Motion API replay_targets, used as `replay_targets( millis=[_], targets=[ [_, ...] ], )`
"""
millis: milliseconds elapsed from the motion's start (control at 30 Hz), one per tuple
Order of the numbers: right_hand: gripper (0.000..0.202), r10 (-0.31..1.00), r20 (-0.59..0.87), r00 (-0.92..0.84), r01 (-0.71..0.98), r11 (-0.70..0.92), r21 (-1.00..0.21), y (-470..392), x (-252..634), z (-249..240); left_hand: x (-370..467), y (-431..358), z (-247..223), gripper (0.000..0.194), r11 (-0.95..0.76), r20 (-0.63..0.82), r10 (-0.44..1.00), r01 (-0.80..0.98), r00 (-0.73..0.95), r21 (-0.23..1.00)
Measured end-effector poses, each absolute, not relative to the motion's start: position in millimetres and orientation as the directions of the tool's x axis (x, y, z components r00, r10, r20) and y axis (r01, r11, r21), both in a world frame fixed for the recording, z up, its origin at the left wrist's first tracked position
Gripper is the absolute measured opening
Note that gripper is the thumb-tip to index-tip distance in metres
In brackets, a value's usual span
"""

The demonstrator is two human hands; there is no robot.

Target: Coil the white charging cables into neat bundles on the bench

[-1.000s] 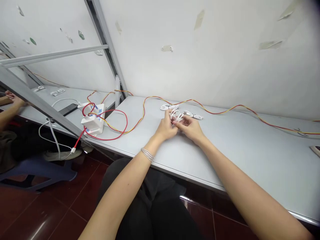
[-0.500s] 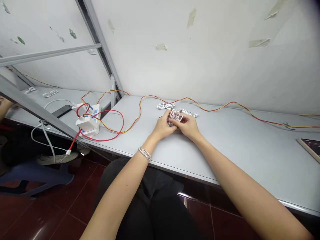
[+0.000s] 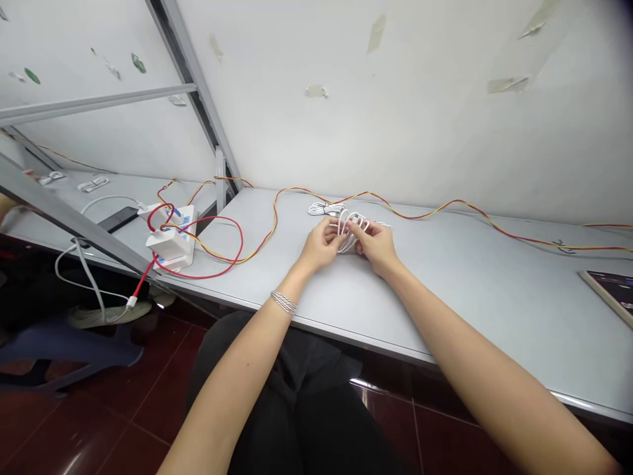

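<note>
Filling the upper frame, a white wall rises behind a grey tabletop that crosses the middle. A red-and-yellow wire snakes along the tabletop's back edge, and a power strip with white plugs lies left of centre. At the frame's centre, the left hand and right hand sit close together, fingers curled, each pinching part of a white cable coil whose loops show between them. Just behind lies a tied white bundle.
</note>
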State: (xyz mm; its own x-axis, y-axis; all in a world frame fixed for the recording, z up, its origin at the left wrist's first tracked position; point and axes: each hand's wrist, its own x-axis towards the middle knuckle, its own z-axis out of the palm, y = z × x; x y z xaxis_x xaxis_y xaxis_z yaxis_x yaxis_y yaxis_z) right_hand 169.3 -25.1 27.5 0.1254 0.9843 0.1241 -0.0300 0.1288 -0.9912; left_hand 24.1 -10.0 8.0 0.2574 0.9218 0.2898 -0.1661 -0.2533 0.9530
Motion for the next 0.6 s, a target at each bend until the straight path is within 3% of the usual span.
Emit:
replay_targets(
  millis=[400,600],
  targets=[
    [0.053,0.993,0.119,0.026,0.021,0.118,-0.993,-28.4,173.4,28.3,20.3,-9.7,10.0,0.033,-0.168,0.199,0.953,-0.145,0.229,0.975],
    [0.048,0.988,0.151,0.029,0.032,0.150,-0.988,-26.0,174.1,24.5,17.5,-10.4,11.0,0.025,-0.162,0.165,0.962,-0.032,0.216,0.986]
  ],
)
